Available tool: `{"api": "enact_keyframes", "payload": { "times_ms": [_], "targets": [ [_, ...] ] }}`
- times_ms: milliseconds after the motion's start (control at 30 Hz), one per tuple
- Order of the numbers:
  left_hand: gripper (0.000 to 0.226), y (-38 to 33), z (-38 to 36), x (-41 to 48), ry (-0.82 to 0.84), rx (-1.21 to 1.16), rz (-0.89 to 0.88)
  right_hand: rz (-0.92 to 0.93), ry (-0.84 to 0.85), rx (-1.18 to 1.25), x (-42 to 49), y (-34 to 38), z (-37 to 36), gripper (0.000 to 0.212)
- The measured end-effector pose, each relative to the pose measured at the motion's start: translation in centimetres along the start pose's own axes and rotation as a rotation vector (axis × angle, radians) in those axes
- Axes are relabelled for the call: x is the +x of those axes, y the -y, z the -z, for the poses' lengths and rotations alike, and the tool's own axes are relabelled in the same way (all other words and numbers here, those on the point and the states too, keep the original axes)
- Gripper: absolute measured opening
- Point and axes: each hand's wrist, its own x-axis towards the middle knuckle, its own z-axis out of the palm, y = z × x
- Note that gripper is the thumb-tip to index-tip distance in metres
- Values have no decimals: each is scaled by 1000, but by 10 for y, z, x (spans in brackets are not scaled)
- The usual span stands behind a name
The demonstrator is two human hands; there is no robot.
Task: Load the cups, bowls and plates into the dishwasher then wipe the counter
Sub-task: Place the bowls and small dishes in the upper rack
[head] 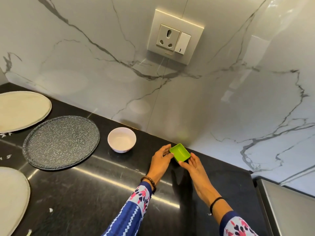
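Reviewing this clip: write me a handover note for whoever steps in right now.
Hands: left hand and right hand both grip the small green dish, one at each end, near the backsplash.
Things: white bowl, speckled plate, far cream plate and near cream plate sit on the black counter to the left.
Done: nothing visibly loaded; no dishwasher in view.
Left: load all of these, then wipe the counter; white crumbs lie by the plates.

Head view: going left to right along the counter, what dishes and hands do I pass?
Far cream plate → speckled dark plate → white bowl → left hand → green tub → right hand → steel surface.
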Motion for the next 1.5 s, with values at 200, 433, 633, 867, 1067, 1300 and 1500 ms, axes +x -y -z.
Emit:
{"api": "enact_keyframes", "payload": {
  "times_ms": [200, 433, 633, 867, 1067, 1300, 1500],
  "targets": [
    [31, 2, 6, -18, 56, 82, -59, -4, -76, 111, -18, -8, 0, 68],
    [20, 8, 12, -74, 157, 202, -94, -2, -107, 191, -95, -46, 7, 58],
    [16, 21, 1, -133, 222, 144, 11, -20, -163, 319, -159, -72, 16, 42],
    [16, 25, -41, -199, 313, 32, 157, -43, -289, 413, -230, -92, 40, 31],
    [14, 27, -82, -256, 424, 64, 191, -36, -337, 514, -299, -118, 75, 34],
    [13, 28, -146, -328, 522, 102, 219, 49, -423, 580, -379, -155, 128, 42],
    [14, 34, -213, -418, 592, 150, 239, 93, -429, 688, -465, -187, 186, 59]
  ]
}}
